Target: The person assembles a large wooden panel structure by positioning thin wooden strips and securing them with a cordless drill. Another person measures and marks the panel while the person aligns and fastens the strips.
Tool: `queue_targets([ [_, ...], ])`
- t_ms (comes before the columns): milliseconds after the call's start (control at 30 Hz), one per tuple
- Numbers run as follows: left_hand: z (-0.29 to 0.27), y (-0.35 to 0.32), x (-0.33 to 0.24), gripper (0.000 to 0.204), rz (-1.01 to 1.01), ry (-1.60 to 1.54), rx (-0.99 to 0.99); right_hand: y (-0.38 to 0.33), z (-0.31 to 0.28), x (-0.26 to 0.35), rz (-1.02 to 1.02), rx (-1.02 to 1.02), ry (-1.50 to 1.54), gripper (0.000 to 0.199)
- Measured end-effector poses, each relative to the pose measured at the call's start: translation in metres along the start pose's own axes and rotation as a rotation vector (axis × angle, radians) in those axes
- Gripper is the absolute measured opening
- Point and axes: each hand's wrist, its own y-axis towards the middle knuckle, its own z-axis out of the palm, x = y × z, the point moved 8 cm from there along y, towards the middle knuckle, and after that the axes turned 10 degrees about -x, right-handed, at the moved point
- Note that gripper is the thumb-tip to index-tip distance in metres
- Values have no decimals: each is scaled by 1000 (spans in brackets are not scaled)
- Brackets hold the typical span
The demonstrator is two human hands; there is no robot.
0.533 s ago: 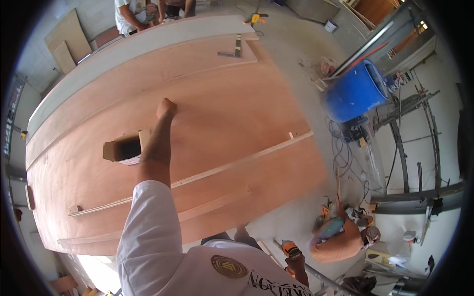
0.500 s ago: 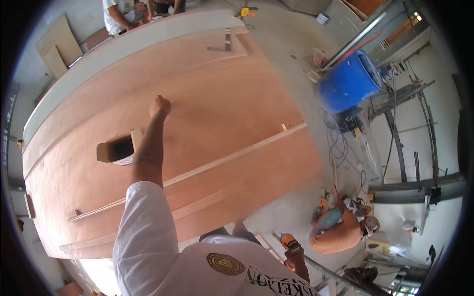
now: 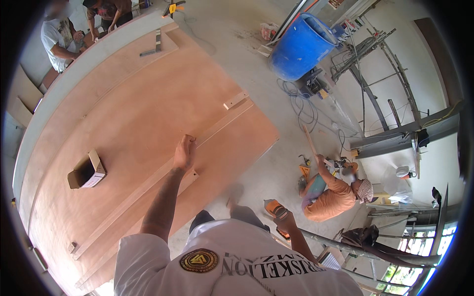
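My left hand point(image 3: 184, 153) is pinched closed over a long wooden strip point(image 3: 136, 196) on a large, reddish plywood surface point(image 3: 128, 103). Whatever its fingers hold, if anything, is too small to make out. Down at my right side, my right hand point(image 3: 288, 223) grips an orange and black cordless drill point(image 3: 275, 209), its front end pointing up and away from me. An opened cardboard box point(image 3: 98, 171) rests on the plywood, left of my left hand. Small wooden blocks lie by the strip, one at its far end point(image 3: 236, 100) and another nearer me point(image 3: 187, 181).
A metal square point(image 3: 152, 48) lies near the plywood's far edge, with a clamp point(image 3: 173, 8) beyond it. Two people stand at the far left. To my right, a person in orange point(image 3: 331, 197) crouches on the floor. A blue barrel point(image 3: 298, 49) and cables point(image 3: 301, 106) are farther off.
My left hand has come back from the middle of the plywood, beyond the box, to the strip nearer me. The view has turned to the right. The drill stays in my right hand.
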Motion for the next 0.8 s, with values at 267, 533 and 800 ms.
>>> queue_targets([
  [267,33,-60,-59,23,-334,-126,-44,70,-44,0,54,111,159,36],
  [533,198,-121,-127,17,-808,-874,85,146,-121,112,-785,171,367,49],
  [800,233,-79,-138,6,-1007,-1170,14,187,-139,167,-816,242,471,29],
])
